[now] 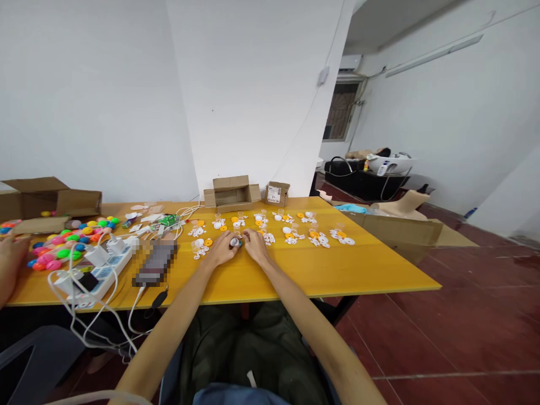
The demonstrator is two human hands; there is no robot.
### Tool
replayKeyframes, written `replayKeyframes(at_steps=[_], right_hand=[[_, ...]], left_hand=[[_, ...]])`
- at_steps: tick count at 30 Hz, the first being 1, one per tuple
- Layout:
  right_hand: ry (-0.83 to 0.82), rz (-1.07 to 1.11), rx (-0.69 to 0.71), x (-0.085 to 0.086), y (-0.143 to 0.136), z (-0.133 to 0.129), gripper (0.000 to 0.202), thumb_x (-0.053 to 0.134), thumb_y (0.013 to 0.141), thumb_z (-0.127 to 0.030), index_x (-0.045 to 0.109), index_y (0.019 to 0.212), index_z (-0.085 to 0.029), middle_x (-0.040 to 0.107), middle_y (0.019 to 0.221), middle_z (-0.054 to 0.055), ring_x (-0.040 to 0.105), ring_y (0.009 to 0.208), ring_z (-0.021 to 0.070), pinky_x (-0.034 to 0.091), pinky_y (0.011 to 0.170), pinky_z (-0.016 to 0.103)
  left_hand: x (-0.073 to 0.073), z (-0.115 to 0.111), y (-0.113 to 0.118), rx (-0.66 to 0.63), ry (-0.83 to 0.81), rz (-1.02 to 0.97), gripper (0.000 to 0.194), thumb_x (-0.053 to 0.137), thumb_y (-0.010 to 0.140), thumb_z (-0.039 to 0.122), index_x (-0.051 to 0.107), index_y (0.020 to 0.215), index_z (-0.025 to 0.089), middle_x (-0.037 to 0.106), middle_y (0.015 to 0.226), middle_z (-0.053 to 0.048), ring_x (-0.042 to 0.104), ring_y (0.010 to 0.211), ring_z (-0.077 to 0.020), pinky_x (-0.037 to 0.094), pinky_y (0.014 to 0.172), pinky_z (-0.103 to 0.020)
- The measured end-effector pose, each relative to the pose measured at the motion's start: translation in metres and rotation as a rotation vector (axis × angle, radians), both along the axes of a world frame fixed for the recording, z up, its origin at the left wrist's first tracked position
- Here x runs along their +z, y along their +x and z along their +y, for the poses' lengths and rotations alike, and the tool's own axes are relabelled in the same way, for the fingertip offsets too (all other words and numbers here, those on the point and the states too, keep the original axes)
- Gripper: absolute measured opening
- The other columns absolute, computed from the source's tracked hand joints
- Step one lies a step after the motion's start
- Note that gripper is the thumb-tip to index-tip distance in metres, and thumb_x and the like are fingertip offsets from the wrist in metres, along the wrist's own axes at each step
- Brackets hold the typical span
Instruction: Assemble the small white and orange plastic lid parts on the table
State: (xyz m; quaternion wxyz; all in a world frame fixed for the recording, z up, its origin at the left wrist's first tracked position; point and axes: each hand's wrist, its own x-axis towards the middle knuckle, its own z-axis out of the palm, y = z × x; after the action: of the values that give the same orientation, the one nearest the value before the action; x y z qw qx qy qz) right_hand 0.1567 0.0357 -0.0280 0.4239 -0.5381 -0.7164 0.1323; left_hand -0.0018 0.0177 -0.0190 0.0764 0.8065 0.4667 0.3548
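Note:
My left hand (223,249) is closed around a small round whitish piece (234,242) just above the yellow table. Close beside it, my right hand (255,246) has its fingers curled toward the same spot; what they pinch, if anything, is too small to make out. A bit of teal shows between the two hands. Around them lie small groups of parts: white discs (347,241), orange rings (300,215) and clear cups (295,228). Another clear cup (237,230) stands just behind my fingers.
Open cardboard boxes (232,194) stand at the table's back edge. Left of my arms are a phone (155,263), a power strip (105,273) with looping cables, a green circuit board (169,220) and many colored balls (63,253). Another person's hand (12,264) rests far left.

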Motion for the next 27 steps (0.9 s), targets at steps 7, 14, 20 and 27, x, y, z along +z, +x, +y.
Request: replayKeyframes(at_steps=[7,14,20,27], right_hand=[[0.0,-0.023,0.047,0.003,0.0,-0.003,0.021,0.059,0.086,-0.012,0.075,0.092,-0.024,0.076,0.098,0.006,0.069,0.094,0.022,0.051,0.085,0.031],[0.05,-0.096,0.11,0.002,-0.001,-0.007,0.022,0.062,0.08,-0.008,0.075,0.087,-0.025,0.073,0.097,0.004,0.064,0.1,0.0213,0.048,0.094,0.032],[0.045,-0.123,0.13,0.005,-0.003,-0.01,0.019,0.063,0.081,-0.011,0.076,0.088,-0.024,0.07,0.096,0.005,0.062,0.098,0.0222,0.048,0.092,0.032],[0.037,-0.146,0.144,0.006,-0.001,-0.01,0.018,0.063,0.084,-0.01,0.073,0.078,-0.024,0.067,0.091,0.004,0.061,0.095,0.0204,0.047,0.088,0.03]], left_hand=[[0.006,0.006,0.0,0.036,0.002,-0.215,0.009,0.063,0.081,0.027,0.069,0.085,0.023,0.064,0.081,-0.002,0.061,0.082,-0.0206,0.051,0.083,-0.034],[0.015,0.005,-0.002,0.119,0.033,-0.386,0.015,0.059,0.084,0.032,0.065,0.076,0.022,0.061,0.07,0.0,0.055,0.07,-0.0179,0.047,0.071,-0.029],[0.016,0.001,-0.002,0.16,0.039,-0.309,0.011,0.056,0.081,0.025,0.061,0.071,0.022,0.062,0.071,0.001,0.057,0.07,-0.0187,0.045,0.069,-0.03],[0.007,-0.003,-0.001,0.233,0.019,-0.042,0.006,0.06,0.079,0.02,0.063,0.081,0.025,0.066,0.093,-0.005,0.063,0.083,-0.0243,0.047,0.069,-0.033]])
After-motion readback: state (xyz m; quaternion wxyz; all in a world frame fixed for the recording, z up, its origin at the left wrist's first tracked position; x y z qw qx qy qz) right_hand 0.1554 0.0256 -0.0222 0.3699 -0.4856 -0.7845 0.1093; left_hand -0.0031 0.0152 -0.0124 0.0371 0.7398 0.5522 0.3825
